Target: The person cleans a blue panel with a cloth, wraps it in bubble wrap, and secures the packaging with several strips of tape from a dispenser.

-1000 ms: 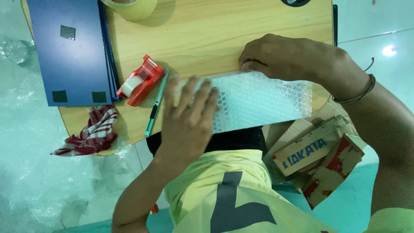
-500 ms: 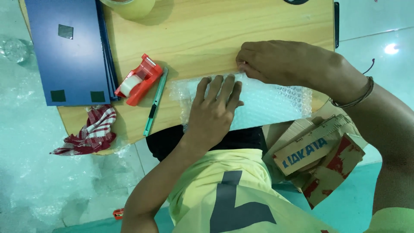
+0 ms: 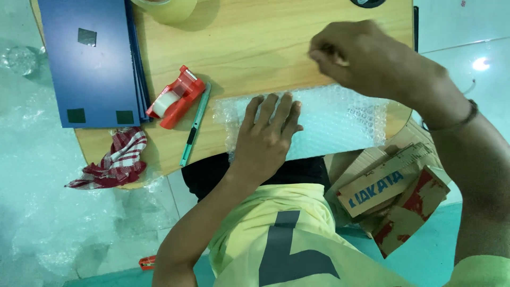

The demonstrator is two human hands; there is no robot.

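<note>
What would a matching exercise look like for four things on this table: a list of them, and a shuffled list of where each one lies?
Things:
1. tape dispenser
2. checked cloth
3. bubble wrap
4. blue folders

Places:
A. under the flat left hand
B. far left corner of the table
C. hanging over the near left edge
D. beside the green pen

Pairs: 1-D, 2-C, 3-A, 4-B

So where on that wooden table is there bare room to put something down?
The widest bare wood lies on the table between the blue folders and the raised right hand, above the bubble wrap. It is crowded near the front edge: the tape dispenser, green cutter, checked cloth and left hand.
</note>
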